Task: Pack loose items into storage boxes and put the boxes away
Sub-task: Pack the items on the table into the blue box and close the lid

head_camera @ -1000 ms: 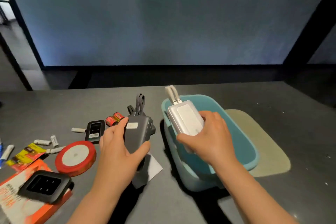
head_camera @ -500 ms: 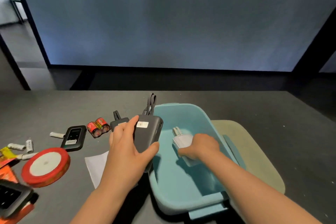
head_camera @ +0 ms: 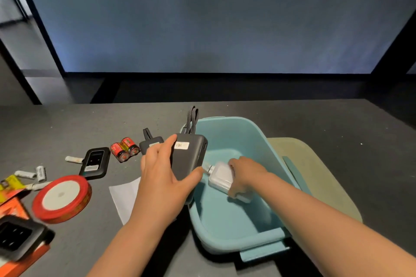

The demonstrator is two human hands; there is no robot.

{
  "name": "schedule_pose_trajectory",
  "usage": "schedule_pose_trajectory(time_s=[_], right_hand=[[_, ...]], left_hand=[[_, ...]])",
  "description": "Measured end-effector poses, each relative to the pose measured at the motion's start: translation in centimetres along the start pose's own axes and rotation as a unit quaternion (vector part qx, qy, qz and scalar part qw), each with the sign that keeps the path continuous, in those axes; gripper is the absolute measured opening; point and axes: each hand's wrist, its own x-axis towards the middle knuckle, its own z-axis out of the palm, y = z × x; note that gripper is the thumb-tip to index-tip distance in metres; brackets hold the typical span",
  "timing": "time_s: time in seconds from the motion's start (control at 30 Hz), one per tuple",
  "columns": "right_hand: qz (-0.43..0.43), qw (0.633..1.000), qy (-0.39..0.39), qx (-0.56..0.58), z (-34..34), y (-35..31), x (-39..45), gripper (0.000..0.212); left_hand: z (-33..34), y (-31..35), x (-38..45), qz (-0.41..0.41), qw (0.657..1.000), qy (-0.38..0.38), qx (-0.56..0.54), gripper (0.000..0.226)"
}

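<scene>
A: Gripping a dark grey power bank (head_camera: 188,159) in the left hand (head_camera: 165,183), thumb on its near right edge, fingers curled over its left side. Held above the left rim of the teal storage box (head_camera: 236,240), tilted, strap loop (head_camera: 192,119) pointing away. White sticker on its upper face.

B: And the right hand (head_camera: 244,175)?

A: Down inside the box, fingers curled round a white power bank (head_camera: 221,176). Lying low near the box floor, short end with a stub pointing left toward the dark one. Cannot tell whether resting on the floor or just above it.

B: Box itself?

A: Sitting on the dark grey table (head_camera: 90,119), handle tab at the near end, partly on a pale green mat (head_camera: 315,175) to its right.

B: Loose items left of the box?

A: A second dark grey device (head_camera: 149,144) with a strap, just behind the left hand. Two red batteries (head_camera: 125,149) side by side next to it. A black device with a screen (head_camera: 95,162). A few white cylinders (head_camera: 33,174), probably small batteries. A red ribbon spool (head_camera: 62,198) lying flat. A white sheet (head_camera: 126,195) under the left forearm. At the near left edge, a black device (head_camera: 18,236) on top of an orange packet (head_camera: 15,209), and a yellow packet (head_camera: 10,184) beyond, cut off by the frame.
</scene>
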Motion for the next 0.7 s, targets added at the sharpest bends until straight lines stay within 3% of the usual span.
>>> schedule_pose_trajectory(time_s=[0.07,0.13,0.23,0.3,0.37,0.43,0.6,0.7], right_hand=[[-0.097,0.992,-0.004,-0.076,0.0,0.5,0.4,0.076],[-0.164,0.976,0.039,-0.14,-0.1,1.2,0.6,0.07],[-0.2,0.962,0.106,-0.155,0.3,1.6,0.5,0.066],[-0.146,0.98,0.122,-0.054,0.4,1.2,0.5,0.061],[-0.027,0.986,0.135,0.099,-0.2,0.9,0.4,0.045],[0.084,0.98,0.112,0.139,-0.7,0.5,0.4,0.04],[0.161,0.977,0.047,0.129,-0.2,-1.0,0.9,0.104],[0.149,0.98,0.051,0.123,-0.3,-1.2,1.3,0.115]], left_hand=[[-0.1,-0.2,-0.1,-0.001,1.0,-0.001,0.001,0.081],[-0.2,-0.3,-0.2,-0.006,1.0,0.001,-0.002,0.08],[-0.5,-0.2,-0.2,-0.007,1.0,0.002,-0.007,0.078],[-0.6,-0.2,-0.1,-0.005,1.0,0.002,-0.005,0.079],[-0.6,-0.1,0.0,-0.004,1.0,-0.001,-0.004,0.079],[-0.5,0.1,0.0,-0.003,1.0,-0.003,-0.006,0.079],[-0.2,0.5,0.1,-0.001,1.0,-0.004,-0.019,0.078],[-0.1,0.5,0.1,-0.004,1.0,-0.005,-0.023,0.077]])
